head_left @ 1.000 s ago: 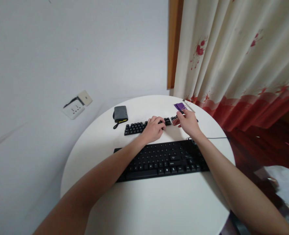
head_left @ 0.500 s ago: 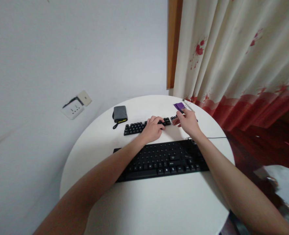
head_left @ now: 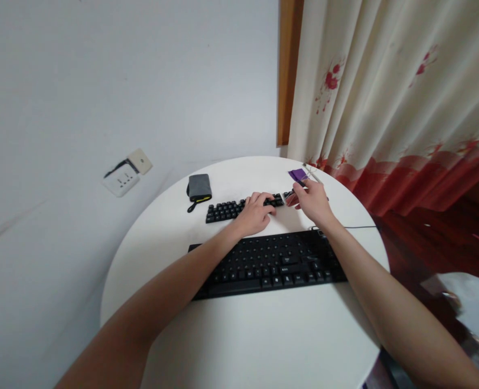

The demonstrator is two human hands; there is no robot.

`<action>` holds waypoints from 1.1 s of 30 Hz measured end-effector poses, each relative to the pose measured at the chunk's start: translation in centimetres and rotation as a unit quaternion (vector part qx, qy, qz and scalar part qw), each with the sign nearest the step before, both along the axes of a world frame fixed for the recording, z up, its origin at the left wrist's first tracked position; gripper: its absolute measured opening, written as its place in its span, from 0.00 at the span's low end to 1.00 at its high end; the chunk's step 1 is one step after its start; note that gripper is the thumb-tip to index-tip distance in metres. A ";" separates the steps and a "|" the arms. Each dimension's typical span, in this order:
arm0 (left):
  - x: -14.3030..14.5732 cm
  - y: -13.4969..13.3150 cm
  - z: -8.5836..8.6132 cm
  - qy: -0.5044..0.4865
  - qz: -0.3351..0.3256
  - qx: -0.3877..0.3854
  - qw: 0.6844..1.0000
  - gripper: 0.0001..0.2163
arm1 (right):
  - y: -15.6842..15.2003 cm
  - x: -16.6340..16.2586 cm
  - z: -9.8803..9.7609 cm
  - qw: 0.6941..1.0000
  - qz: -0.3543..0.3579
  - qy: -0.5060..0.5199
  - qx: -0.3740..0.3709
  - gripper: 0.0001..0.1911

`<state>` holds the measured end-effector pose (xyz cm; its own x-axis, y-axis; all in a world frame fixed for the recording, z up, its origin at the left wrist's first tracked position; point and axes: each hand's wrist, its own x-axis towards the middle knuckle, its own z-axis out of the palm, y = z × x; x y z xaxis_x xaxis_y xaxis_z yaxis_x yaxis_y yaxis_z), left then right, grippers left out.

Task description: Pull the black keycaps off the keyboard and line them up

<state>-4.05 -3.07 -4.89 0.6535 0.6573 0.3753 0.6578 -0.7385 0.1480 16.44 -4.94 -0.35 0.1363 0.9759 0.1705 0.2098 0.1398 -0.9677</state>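
Observation:
Black keycaps (head_left: 222,211) stand in rows on the white round table (head_left: 239,340). My left hand (head_left: 255,213) lies over the right part of these rows, its thumb and index finger around some keycaps. In my right hand (head_left: 313,201) is a slim dark-handled tool, which looks like a brush (head_left: 285,198); its pale end is at the right end of the rows. The fingers hide much of it. Nearer to me, under my forearms, lies a black keyboard (head_left: 264,265). Many of its upper keys are off, showing bare posts.
A folded grey cloth or pouch (head_left: 199,187) with a black loop lies at the back left. Behind my right hand are a purple cloth (head_left: 298,174) and a thin pale stick (head_left: 312,173). A black cable (head_left: 357,227) runs off the right edge. Wall and curtain (head_left: 345,108) border the table.
My left hand has shifted very slightly to the right over the keycaps. The right hand and its tool are nearly where they were.

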 end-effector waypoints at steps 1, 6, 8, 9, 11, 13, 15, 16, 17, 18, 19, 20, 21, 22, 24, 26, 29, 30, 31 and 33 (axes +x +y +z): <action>0.0 0.0 0.0 0.000 0.003 -0.001 1.000 0.14 | 0.0 0.0 0.0 1.000 0.000 -0.001 -0.001 0.09; -0.1 0.0 -0.1 -0.003 0.005 0.001 1.000 0.14 | 0.0 0.0 0.1 1.000 -0.002 -0.001 -0.003 0.09; -0.1 0.1 -0.1 -0.003 0.004 0.000 1.000 0.14 | -0.1 -0.1 0.1 1.000 -0.001 -0.001 0.000 0.08; -0.1 0.1 -0.1 -0.003 0.004 0.000 1.000 0.14 | -0.1 -0.1 0.2 1.000 0.000 -0.001 0.001 0.08; -0.1 0.1 -0.1 -0.003 0.006 0.000 1.000 0.14 | -0.1 -0.1 0.2 1.000 -0.001 -0.002 0.003 0.08; -0.1 0.1 -0.2 -0.002 0.008 0.000 1.000 0.14 | -0.2 -0.1 0.2 1.000 -0.003 -0.003 0.002 0.08; -0.1 0.1 -0.2 -0.002 0.008 0.000 1.000 0.14 | -0.2 -0.1 0.1 1.000 -0.002 -0.006 0.003 0.08; -0.1 0.1 -0.2 -0.003 0.007 0.001 1.000 0.14 | -0.1 0.0 0.1 1.000 0.000 -0.006 0.003 0.08; -0.1 0.1 -0.2 -0.006 0.005 0.003 1.000 0.14 | -0.1 0.0 0.1 1.000 0.001 -0.006 0.003 0.08; -0.1 0.1 -0.1 -0.012 0.004 0.006 1.000 0.14 | -0.1 0.0 0.1 1.000 0.002 -0.006 0.003 0.08; 0.0 0.1 -0.1 -0.022 0.008 0.011 1.000 0.14 | -0.1 0.0 0.1 1.000 0.002 -0.004 0.003 0.08; 0.0 0.1 0.0 -0.036 0.018 0.017 0.999 0.14 | -0.1 0.0 0.1 1.000 0.001 -0.002 0.002 0.08; 0.0 0.1 0.2 -0.054 0.035 0.025 0.998 0.15 | -0.1 0.0 0.1 1.000 -0.001 0.000 0.001 0.08; 0.0 0.1 0.3 -0.073 0.058 0.034 0.995 0.15 | -0.1 0.0 0.1 1.000 -0.002 0.002 -0.001 0.09; 0.0 0.2 0.5 -0.103 0.097 0.049 0.989 0.16 | -0.1 0.0 0.1 1.000 -0.001 0.005 -0.005 0.09; -0.1 0.1 0.6 -0.105 0.103 0.054 0.988 0.15 | -0.1 0.0 0.1 1.000 0.002 0.005 -0.005 0.09; 0.0 0.1 0.4 -0.069 0.070 0.042 0.994 0.12 | 0.0 0.0 0.0 1.000 -0.001 0.002 -0.002 0.09; 0.0 0.0 0.4 -0.055 0.060 0.036 0.996 0.12 | 0.0 0.0 0.0 1.000 -0.002 0.002 -0.003 0.09; 0.0 0.0 0.3 -0.042 0.053 0.030 0.997 0.12 | 0.0 0.0 0.1 1.000 -0.004 0.001 -0.004 0.10; 0.0 0.1 0.2 -0.024 0.045 0.020 0.998 0.12 | 0.0 0.0 0.1 1.000 -0.003 0.000 -0.005 0.10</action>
<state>-4.08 -3.00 -4.73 0.5724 0.6970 0.4320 0.7149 -0.6822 0.1534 16.47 -4.96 -0.26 0.1422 0.9768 0.1603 0.2103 0.1285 -0.9692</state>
